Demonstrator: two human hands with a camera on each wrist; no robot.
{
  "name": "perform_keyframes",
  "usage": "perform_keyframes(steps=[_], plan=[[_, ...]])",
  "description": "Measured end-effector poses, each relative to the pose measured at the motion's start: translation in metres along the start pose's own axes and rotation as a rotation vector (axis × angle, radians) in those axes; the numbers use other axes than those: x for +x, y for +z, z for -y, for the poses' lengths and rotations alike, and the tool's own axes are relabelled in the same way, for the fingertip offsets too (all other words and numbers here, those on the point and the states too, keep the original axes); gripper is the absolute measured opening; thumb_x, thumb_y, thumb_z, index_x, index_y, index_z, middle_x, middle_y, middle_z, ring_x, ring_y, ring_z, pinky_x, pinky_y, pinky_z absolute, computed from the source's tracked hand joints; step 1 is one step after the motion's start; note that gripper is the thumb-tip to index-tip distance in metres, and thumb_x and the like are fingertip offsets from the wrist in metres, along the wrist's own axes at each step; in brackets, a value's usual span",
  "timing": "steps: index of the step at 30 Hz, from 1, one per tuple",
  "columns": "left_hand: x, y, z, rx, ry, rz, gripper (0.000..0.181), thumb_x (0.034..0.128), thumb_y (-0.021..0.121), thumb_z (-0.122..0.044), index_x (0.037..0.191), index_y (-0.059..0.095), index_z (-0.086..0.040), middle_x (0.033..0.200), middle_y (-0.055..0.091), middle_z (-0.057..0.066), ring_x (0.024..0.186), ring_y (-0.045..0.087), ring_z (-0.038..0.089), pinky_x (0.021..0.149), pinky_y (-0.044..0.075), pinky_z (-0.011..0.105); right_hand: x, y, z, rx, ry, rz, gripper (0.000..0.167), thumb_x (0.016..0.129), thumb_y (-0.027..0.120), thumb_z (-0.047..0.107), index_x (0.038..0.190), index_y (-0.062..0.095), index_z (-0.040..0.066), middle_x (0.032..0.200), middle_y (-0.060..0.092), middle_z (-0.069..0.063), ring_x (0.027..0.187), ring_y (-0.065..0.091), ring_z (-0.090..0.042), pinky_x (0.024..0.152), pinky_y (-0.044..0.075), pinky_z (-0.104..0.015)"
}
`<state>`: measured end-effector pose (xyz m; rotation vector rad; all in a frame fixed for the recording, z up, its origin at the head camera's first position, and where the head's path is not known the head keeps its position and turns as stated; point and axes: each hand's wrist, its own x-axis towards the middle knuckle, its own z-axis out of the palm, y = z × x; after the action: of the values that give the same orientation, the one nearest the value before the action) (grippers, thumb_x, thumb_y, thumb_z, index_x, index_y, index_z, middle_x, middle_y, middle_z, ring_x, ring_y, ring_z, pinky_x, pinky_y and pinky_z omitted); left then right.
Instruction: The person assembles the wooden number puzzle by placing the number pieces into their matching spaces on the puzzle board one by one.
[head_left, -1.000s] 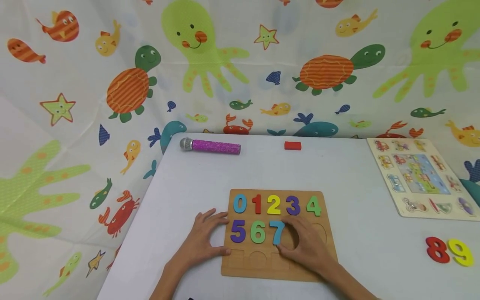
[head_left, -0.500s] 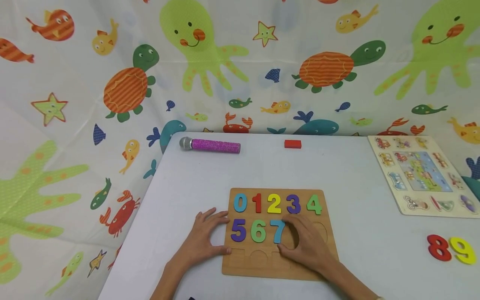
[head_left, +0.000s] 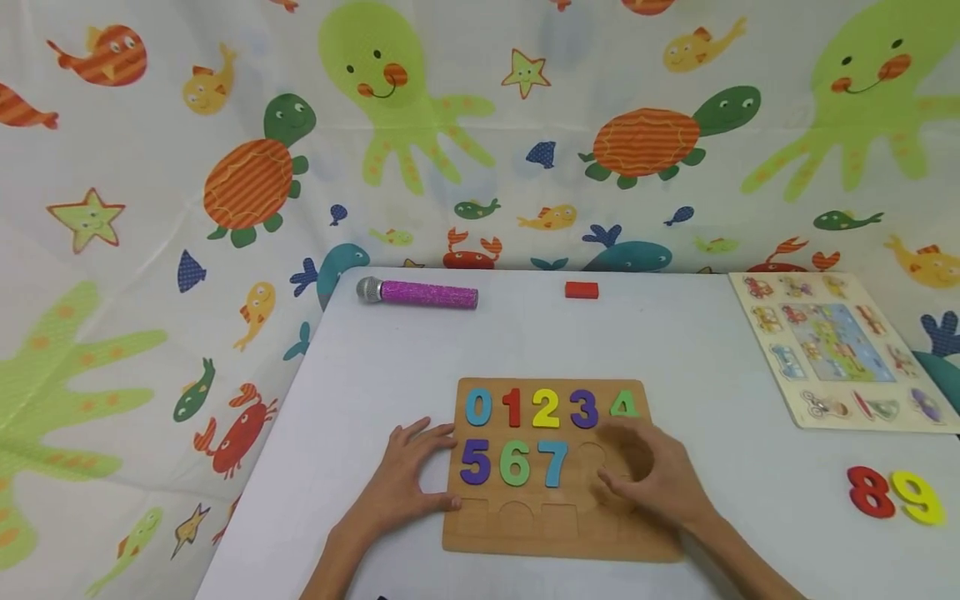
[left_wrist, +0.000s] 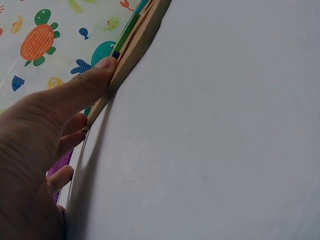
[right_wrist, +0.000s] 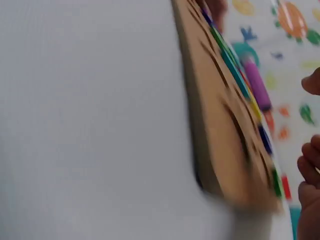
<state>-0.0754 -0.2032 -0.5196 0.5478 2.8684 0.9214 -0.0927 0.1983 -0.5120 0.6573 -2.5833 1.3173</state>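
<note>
A wooden number board point(head_left: 517, 533) lies on the white table. Coloured number pieces sit in it: 0 to 4 across the top row, then a purple 5 point(head_left: 475, 462), a green 6 point(head_left: 514, 463) and a blue 7 point(head_left: 552, 463) below. My left hand point(head_left: 405, 475) rests at the board's left edge, thumb and fingers spread against it. Above the board's right part hovers my right hand point(head_left: 660, 475), thumb and fingers curved apart with nothing between them. It partly covers the green 4 point(head_left: 623, 404). In the right wrist view the board point(right_wrist: 220, 125) is blurred.
A red 8 point(head_left: 871, 492) and a yellow 9 point(head_left: 918, 498) lie on the table at the right. Behind them is a picture puzzle board point(head_left: 787, 404). A purple microphone point(head_left: 427, 293) and a red block point(head_left: 582, 290) lie along the back, before a sea-animal curtain point(head_left: 465, 125).
My right hand has let go of the blue 7 and moved right and up off it. The 7 stays in the board. My left hand has not moved.
</note>
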Motion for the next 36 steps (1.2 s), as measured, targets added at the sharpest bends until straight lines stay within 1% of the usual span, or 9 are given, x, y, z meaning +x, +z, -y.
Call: perform_keyframes(steps=[4,7,10,11,13,15,18,23,36], plan=[[-0.001,0.000,0.001,0.006,-0.006,-0.003,0.082,0.0672,0.080,-0.066,0.134,0.059,-0.023,0.150,0.044,-0.011,0.147,0.019,0.022,0.118,0.002,0.057,-0.008,-0.057,-0.026,-0.075,0.038,-0.088,0.071,0.065,0.092,0.007,0.129,0.061,0.009,0.125,0.064,-0.009,0.124,0.047,0.001,0.101,0.032,-0.007],[0.000,0.000,0.001,0.005,-0.007,-0.002,0.083,0.0673,0.079,-0.067,0.134,0.059,-0.022,0.150,0.044,-0.012,0.147,0.018,0.021,0.118,0.002,0.056,-0.024,-0.108,-0.047,-0.198,0.158,-0.105,0.069,0.071,0.090,0.012,0.133,0.060,0.012,0.128,0.061,-0.010,0.123,0.038,0.013,0.101,0.030,-0.006],[0.001,-0.001,0.000,0.001,0.005,-0.010,0.083,0.0669,0.079,-0.067,0.134,0.060,-0.022,0.150,0.044,-0.012,0.147,0.019,0.022,0.118,0.002,0.057,-0.047,-0.157,-0.070,-0.352,0.283,-0.053,0.069,0.076,0.087,0.018,0.137,0.055,0.008,0.132,0.055,-0.021,0.135,0.040,-0.011,0.113,0.034,-0.038],[0.001,-0.001,0.000,-0.001,0.007,-0.013,0.082,0.0669,0.079,-0.067,0.133,0.060,-0.022,0.150,0.044,-0.011,0.146,0.020,0.022,0.118,0.003,0.058,-0.055,-0.172,-0.079,-0.406,0.322,-0.034,0.072,0.076,0.087,0.019,0.138,0.052,0.006,0.132,0.053,-0.026,0.134,0.043,-0.025,0.110,0.036,-0.052],[0.000,-0.002,0.000,-0.006,0.008,-0.014,0.082,0.0668,0.080,-0.065,0.133,0.060,-0.022,0.149,0.045,-0.011,0.146,0.021,0.023,0.117,0.003,0.059,-0.071,-0.198,-0.094,-0.482,0.399,0.025,0.078,0.076,0.086,0.018,0.140,0.046,0.000,0.133,0.044,-0.035,0.130,0.035,-0.051,0.101,0.025,-0.074],[-0.002,-0.002,-0.001,-0.008,0.003,-0.011,0.081,0.0668,0.081,-0.064,0.133,0.061,-0.021,0.149,0.046,-0.010,0.146,0.021,0.024,0.117,0.003,0.059,-0.086,-0.216,-0.108,-0.515,0.438,0.082,0.080,0.074,0.087,0.015,0.137,0.042,-0.006,0.130,0.038,-0.041,0.120,0.030,-0.062,0.100,0.018,-0.079],[-0.003,-0.002,0.000,-0.003,-0.004,-0.006,0.081,0.0666,0.081,-0.065,0.133,0.060,-0.022,0.149,0.045,-0.011,0.146,0.021,0.024,0.117,0.003,0.059,-0.106,-0.230,-0.125,-0.503,0.456,0.154,0.081,0.070,0.087,0.011,0.133,0.041,-0.011,0.128,0.034,-0.043,0.125,0.020,-0.063,0.103,0.000,-0.077],[-0.003,0.000,0.000,-0.006,-0.002,-0.007,0.082,0.0664,0.080,-0.067,0.133,0.060,-0.023,0.149,0.045,-0.012,0.146,0.020,0.024,0.117,0.003,0.058,-0.124,-0.236,-0.144,-0.495,0.436,0.221,0.084,0.064,0.090,0.012,0.130,0.044,-0.012,0.125,0.040,-0.040,0.131,0.015,-0.061,0.106,-0.010,-0.071],[-0.001,0.000,-0.001,-0.011,0.026,-0.034,0.081,0.0656,0.082,-0.065,0.132,0.061,-0.022,0.149,0.045,-0.012,0.146,0.022,0.025,0.117,0.004,0.060,-0.126,-0.235,-0.145,-0.496,0.400,0.199,0.084,0.062,0.091,0.013,0.128,0.046,-0.011,0.124,0.041,-0.039,0.134,0.012,-0.060,0.105,-0.008,-0.073]])
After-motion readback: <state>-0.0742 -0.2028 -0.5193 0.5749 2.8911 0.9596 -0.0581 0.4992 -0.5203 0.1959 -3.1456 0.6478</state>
